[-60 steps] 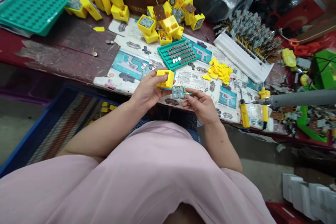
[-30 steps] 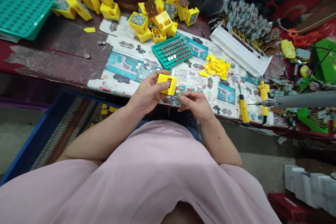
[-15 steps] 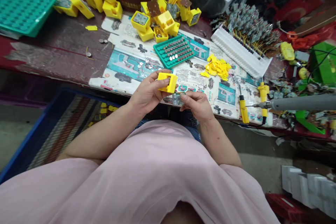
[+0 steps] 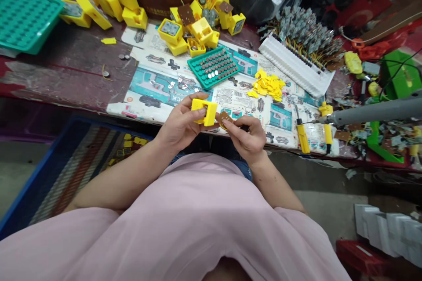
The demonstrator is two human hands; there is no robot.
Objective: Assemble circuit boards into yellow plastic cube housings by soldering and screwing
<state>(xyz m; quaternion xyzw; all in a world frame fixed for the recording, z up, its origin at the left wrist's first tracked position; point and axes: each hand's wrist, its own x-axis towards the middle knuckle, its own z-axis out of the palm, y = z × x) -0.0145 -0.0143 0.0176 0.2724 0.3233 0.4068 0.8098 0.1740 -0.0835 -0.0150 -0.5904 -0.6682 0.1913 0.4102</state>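
The left hand (image 4: 180, 125) is gripping a yellow plastic housing (image 4: 204, 111) in closed fingers, just above the tabletop (image 4: 75, 70) edge. Beside it, the right hand (image 4: 247, 136) is pinching a small circuit board (image 4: 226, 118), which half a second ago was showing its grey side and is now turning its brown back up, touching the housing's open side.

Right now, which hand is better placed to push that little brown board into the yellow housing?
Probably the right hand: its fingers already pinch the brown board right beside the yellow housing. The left hand is occupied gripping that housing.
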